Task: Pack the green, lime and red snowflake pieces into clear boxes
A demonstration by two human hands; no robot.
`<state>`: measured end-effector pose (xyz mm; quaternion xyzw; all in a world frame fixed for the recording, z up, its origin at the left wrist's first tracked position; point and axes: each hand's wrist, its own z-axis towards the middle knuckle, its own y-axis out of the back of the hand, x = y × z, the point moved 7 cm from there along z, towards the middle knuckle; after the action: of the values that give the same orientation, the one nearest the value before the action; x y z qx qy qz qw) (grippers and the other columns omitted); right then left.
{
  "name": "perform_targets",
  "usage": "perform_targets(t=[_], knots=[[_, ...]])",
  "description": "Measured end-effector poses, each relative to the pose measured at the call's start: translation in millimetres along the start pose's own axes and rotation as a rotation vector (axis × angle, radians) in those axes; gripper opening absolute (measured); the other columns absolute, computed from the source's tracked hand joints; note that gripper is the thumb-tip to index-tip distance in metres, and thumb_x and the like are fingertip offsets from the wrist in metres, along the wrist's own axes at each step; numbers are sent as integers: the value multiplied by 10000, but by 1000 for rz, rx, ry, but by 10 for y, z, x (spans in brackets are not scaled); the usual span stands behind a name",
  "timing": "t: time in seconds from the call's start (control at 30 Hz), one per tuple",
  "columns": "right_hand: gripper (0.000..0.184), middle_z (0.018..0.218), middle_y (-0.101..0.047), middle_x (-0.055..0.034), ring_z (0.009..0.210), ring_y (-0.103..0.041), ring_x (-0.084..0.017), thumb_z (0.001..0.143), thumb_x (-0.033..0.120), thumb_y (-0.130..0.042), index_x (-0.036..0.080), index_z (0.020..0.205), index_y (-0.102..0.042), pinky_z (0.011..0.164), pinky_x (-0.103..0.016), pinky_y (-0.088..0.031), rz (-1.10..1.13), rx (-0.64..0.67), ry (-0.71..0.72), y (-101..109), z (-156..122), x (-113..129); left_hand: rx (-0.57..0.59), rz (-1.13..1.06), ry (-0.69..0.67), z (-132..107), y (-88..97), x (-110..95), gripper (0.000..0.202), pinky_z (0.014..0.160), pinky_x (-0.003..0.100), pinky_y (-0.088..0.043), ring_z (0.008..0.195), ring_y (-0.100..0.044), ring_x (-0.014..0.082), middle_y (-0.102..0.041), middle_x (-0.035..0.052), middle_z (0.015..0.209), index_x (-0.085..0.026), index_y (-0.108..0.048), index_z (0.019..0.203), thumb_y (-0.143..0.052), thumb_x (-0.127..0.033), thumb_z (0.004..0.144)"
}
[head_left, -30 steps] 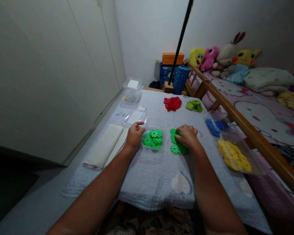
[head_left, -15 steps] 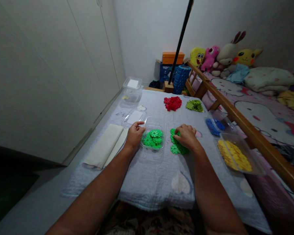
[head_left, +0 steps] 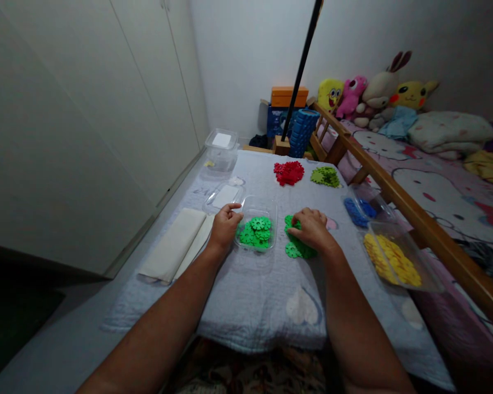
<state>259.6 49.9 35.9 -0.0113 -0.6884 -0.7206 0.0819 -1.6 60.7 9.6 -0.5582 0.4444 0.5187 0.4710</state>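
Observation:
A clear plastic container (head_left: 256, 203) with several green flower-shaped snowflake discs (head_left: 255, 232) inside stands in the middle of the table. At its left wall, my left hand (head_left: 227, 225) is closed on the rim. My right hand (head_left: 311, 229) rests on a loose pile of the same green discs (head_left: 294, 249) to the right of the container. Its fingers curl down into the pile and grip discs; the hand hides part of them. Just behind the left hand lies a clear lid (head_left: 225, 195) with a white label.
A folded cream cloth (head_left: 175, 245) lies left. Red pieces (head_left: 289, 173) and yellow-green pieces (head_left: 325, 177) are heaped at the back. On the right are containers of blue pieces (head_left: 359, 212) and yellow pieces (head_left: 391, 260), beside a wooden bed rail (head_left: 398, 189). Lidded containers (head_left: 222, 149) stand back left.
Both hands keep almost the same places, the left at the container and the right on the green pile. The whole view has shifted very slightly.

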Motion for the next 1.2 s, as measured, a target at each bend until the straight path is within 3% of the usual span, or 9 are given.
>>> perform_targets(t=[0.17, 0.5, 0.73, 0.87, 0.97, 1.07, 1.2], knots=[[223, 1121, -658, -98, 1095, -521, -321, 775, 340, -813, 242, 965, -751, 962, -451, -341, -15, 12, 12, -18, -32, 16, 4, -2, 2, 3, -1, 5, 412, 513, 229, -223, 524, -322, 94, -369, -100, 582, -159, -671, 1021, -692, -357, 661], [92, 1025, -657, -75, 1047, -523, -282, 800, 220, -747, 237, 890, -739, 869, -372, -342, 101, -36, -10, -3, 18, 17, 0, -9, -2, 1, -2, 0, 410, 510, 227, -220, 514, -319, 89, -372, -103, 576, -156, -673, 1014, -691, -349, 652], [40, 917, -661, -32, 954, -582, -216, 799, 215, -683, 213, 770, -654, 876, -344, -410, 450, -117, 77, 92, 78, 21, -6, 10, -3, -7, 0, -18, 409, 514, 231, -225, 518, -324, 92, -379, -99, 580, -155, -678, 1019, -689, -345, 657], [122, 810, -628, -6, 764, -566, -178, 800, 303, -678, 219, 754, -601, 735, -310, -447, 764, -225, 90, 182, 73, 48, 1, 7, -1, -7, -2, -21, 407, 518, 234, -220, 521, -330, 95, -379, -96, 580, -158, -680, 1015, -692, -353, 659], [163, 782, -605, 2, 677, -514, -156, 821, 356, -678, 226, 771, -595, 649, -292, -424, 871, -332, 89, 260, 16, 153, 1, 2, -3, -1, -3, -16, 408, 520, 235, -220, 520, -325, 94, -373, -99, 579, -155, -674, 1012, -691, -355, 657], [164, 771, -582, 3, 666, -497, -153, 862, 338, -658, 233, 764, -579, 652, -294, -424, 843, -431, 156, 347, -58, 348, -4, 0, -4, 8, 0, -2, 410, 521, 237, -222, 520, -323, 94, -370, -101, 578, -154, -672, 1008, -691, -356, 652], [145, 805, -613, -24, 757, -558, -185, 917, 251, -602, 242, 776, -573, 735, -310, -459, 705, -421, 282, 347, -90, 644, 2, -8, -7, 15, -2, 16, 419, 523, 237, -231, 520, -323, 94, -376, -102, 579, -155, -672, 1015, -694, -360, 650]])
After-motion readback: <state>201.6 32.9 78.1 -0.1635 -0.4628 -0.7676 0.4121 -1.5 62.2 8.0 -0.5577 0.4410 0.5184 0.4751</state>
